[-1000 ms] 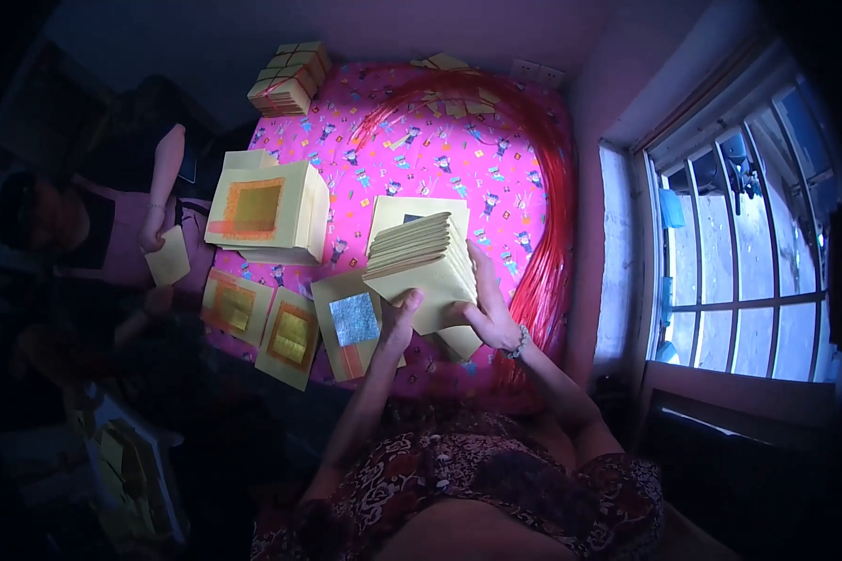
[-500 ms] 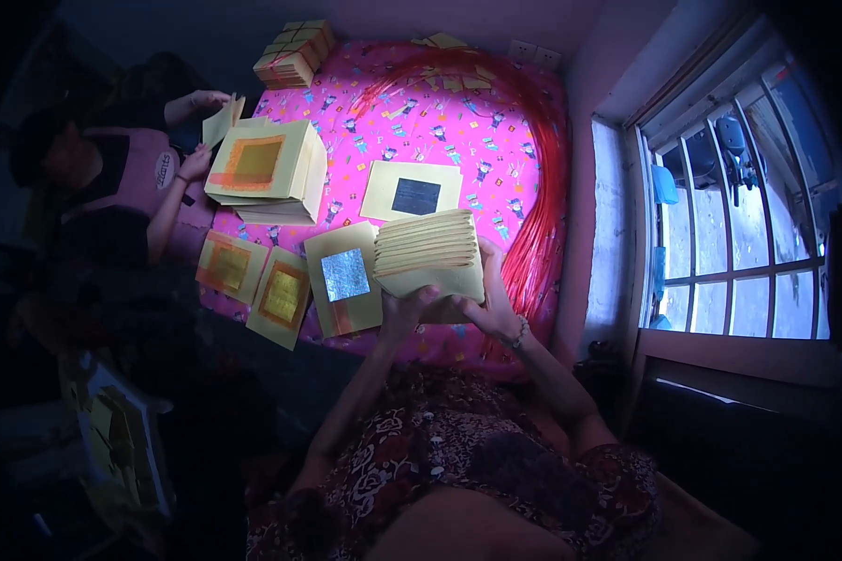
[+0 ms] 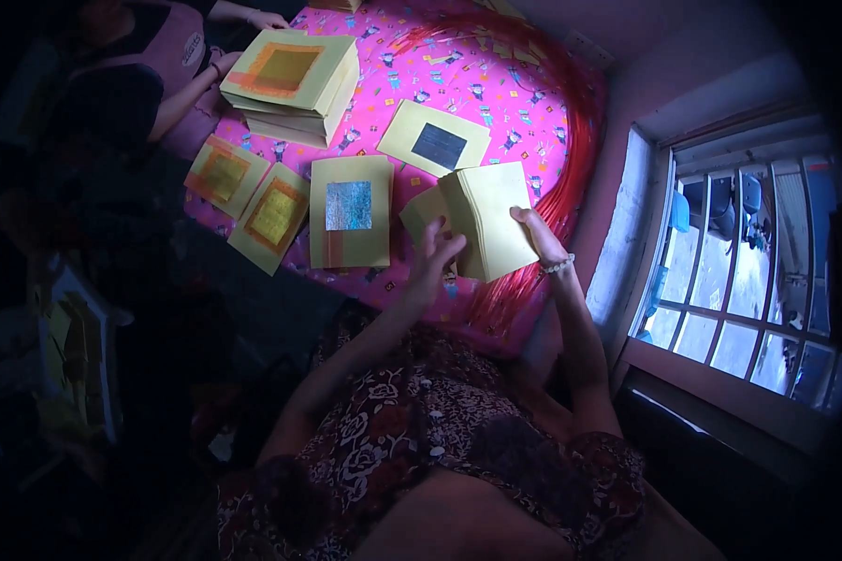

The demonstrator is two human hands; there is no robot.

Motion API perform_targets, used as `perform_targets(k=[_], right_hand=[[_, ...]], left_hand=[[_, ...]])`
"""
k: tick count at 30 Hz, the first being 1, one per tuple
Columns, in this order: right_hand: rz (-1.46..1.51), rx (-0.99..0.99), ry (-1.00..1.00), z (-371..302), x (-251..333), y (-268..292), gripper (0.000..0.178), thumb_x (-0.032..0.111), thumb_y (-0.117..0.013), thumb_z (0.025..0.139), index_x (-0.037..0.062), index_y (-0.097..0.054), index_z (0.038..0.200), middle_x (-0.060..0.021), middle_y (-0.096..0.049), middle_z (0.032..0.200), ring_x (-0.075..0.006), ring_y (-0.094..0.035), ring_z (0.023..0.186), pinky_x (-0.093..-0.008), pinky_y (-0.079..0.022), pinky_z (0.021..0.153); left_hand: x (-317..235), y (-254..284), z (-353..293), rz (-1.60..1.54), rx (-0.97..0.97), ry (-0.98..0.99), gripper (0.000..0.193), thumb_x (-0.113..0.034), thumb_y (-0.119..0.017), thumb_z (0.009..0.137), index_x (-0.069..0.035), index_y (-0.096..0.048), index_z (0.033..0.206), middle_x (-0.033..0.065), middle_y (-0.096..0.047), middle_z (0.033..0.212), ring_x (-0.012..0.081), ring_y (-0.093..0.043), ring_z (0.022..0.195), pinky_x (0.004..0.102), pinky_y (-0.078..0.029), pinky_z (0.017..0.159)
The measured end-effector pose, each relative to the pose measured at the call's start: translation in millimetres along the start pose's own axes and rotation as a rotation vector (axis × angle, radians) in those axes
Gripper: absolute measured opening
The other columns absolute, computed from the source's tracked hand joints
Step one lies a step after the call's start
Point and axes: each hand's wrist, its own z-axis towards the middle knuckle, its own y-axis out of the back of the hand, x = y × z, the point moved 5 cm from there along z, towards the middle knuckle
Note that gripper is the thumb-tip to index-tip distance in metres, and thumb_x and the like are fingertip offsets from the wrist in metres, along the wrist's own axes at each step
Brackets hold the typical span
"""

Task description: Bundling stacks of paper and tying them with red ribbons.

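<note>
My right hand [image 3: 544, 241] grips a stack of yellow paper sheets [image 3: 496, 220] by its right side, thumb on top. The stack is tilted, and its left part folds away as a separate flap. My left hand [image 3: 428, 269] is beside the stack's lower left, fingers apart; whether its fingertips touch the flap I cannot tell. Just behind the stack lies a yellow sheet with a dark square [image 3: 412, 120]. To the left is a yellow sheet with a shiny silver square [image 3: 324, 238], and further left are two sheets with gold squares [image 3: 276, 213].
A tall pile of yellow sheets [image 3: 337, 84] stands at the far left of the pink patterned tablecloth [image 3: 398, 56]. Behind it, a co-worker's hand [image 3: 264, 19] shows. Long red strands [image 3: 580, 122] run along the right edge. A barred window [image 3: 739, 252] is at the right.
The stack has turned from showing its layered folded edges to showing a flat face, with a flap parted at left. My left hand has come off it and spread its fingers. The view has shifted.
</note>
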Motion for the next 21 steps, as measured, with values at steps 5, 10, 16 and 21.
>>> perform_targets(k=[5,10,16,21], right_hand=[[-0.021,-0.001,-0.070,30,-8,-2,0.045,0.037,-0.052,0.089,-0.0030,-0.060,0.107,-0.0077,-0.066,0.090,-0.0150,-0.063,0.073,-0.0270,-0.049,0.069],[-0.152,0.094,-0.073,57,-27,8,0.049,0.039,-0.053,0.088,-0.0022,-0.055,0.115,-0.0089,-0.064,0.097,-0.0152,-0.062,0.082,-0.0280,-0.048,0.074],[-0.182,0.067,-0.117,63,-27,-11,0.046,0.036,-0.055,0.088,0.0004,-0.053,0.116,-0.0065,-0.062,0.100,-0.0141,-0.059,0.087,-0.0283,-0.046,0.078],[-0.167,0.094,-0.089,67,-30,-21,0.056,0.036,-0.056,0.087,-0.0002,-0.045,0.129,-0.0103,-0.060,0.108,-0.0181,-0.061,0.093,-0.0304,-0.048,0.080]], left_hand=[[39,77,4,-0.072,-0.391,0.228,0.050,-0.019,-0.056,0.086,-0.008,-0.040,0.132,0.0063,-0.052,0.113,0.0176,-0.052,0.098,0.0335,-0.043,0.081],[60,86,19,-0.054,-0.404,0.241,0.036,-0.019,-0.055,0.087,-0.013,-0.045,0.121,0.0019,-0.054,0.103,0.0166,-0.053,0.091,0.0360,-0.043,0.079],[70,86,24,-0.055,-0.382,0.245,0.037,-0.020,-0.053,0.087,-0.013,-0.045,0.123,0.0016,-0.054,0.103,0.0165,-0.052,0.091,0.0368,-0.043,0.079],[65,86,24,-0.017,-0.357,0.247,0.039,-0.027,-0.053,0.086,-0.015,-0.047,0.122,0.0016,-0.054,0.104,0.0168,-0.052,0.092,0.0362,-0.042,0.080]])
